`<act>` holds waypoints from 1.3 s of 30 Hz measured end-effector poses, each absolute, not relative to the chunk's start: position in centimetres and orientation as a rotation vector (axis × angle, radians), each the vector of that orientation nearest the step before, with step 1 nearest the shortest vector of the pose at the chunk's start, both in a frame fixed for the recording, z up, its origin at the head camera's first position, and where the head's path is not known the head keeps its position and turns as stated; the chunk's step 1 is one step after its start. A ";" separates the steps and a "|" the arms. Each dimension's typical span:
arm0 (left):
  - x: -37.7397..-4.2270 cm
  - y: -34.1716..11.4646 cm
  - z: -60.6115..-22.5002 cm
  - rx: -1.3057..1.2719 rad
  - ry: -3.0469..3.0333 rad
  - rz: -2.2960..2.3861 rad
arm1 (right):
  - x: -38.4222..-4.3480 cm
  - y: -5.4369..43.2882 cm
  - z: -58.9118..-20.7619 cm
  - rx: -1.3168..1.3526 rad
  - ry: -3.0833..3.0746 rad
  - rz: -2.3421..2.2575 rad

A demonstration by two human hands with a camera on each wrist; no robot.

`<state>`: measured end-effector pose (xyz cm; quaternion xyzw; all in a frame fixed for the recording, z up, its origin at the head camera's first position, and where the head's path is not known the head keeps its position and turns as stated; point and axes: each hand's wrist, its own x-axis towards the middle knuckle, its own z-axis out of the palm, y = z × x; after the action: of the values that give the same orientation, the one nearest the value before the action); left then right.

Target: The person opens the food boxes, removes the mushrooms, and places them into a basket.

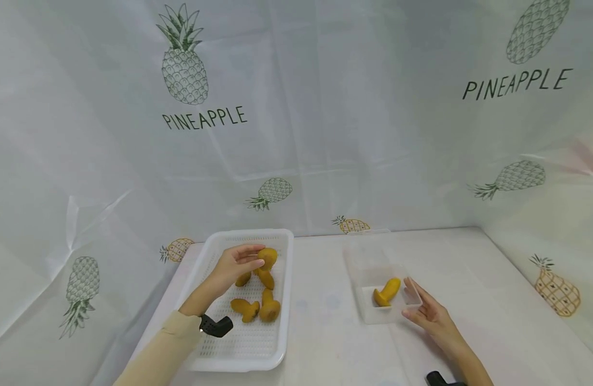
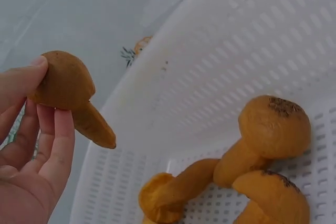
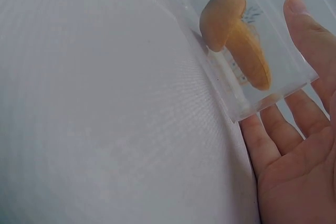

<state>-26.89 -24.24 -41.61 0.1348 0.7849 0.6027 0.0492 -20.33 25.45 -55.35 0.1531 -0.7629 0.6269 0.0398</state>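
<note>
My left hand (image 1: 229, 271) is over the white perforated basket (image 1: 286, 300). Its thumb and fingertips pinch a yellow-brown mushroom (image 2: 65, 80) by the rounded cap, with the stem pointing down and away in the left wrist view. Below it lie several similar mushrooms, among them one (image 1: 269, 310) at the front and another (image 2: 275, 127) with dark specks on its cap. On the right, a clear plastic box (image 1: 373, 316) contains one mushroom (image 1: 387, 292) lying on its side. My right hand (image 1: 436, 321) rests against that box's right side, its fingers extended and its thumb apart.
The box's transparent lid (image 1: 369, 252) stands folded back behind it. A white cloth (image 1: 325, 332) covers the table between basket and box. Behind the table hangs a pale sheet (image 1: 325, 134) printed with pineapples, and it continues along both sides.
</note>
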 end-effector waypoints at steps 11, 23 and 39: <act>-26.2 -26.1 -42.7 0.293 2.468 1.855 | -19.9 25.4 -55.3 0.447 -2.341 1.936; -26.3 -25.5 -42.0 0.308 2.417 1.912 | -20.0 25.6 -55.6 0.471 -2.335 1.916; -27.7 -17.7 -39.6 0.394 2.182 2.076 | -20.3 25.5 -55.3 0.460 -2.370 1.873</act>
<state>-27.67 -17.74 -39.61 0.1296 0.7173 0.6826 0.0520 -20.34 25.52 -55.32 0.1506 -0.7748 0.6125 0.0430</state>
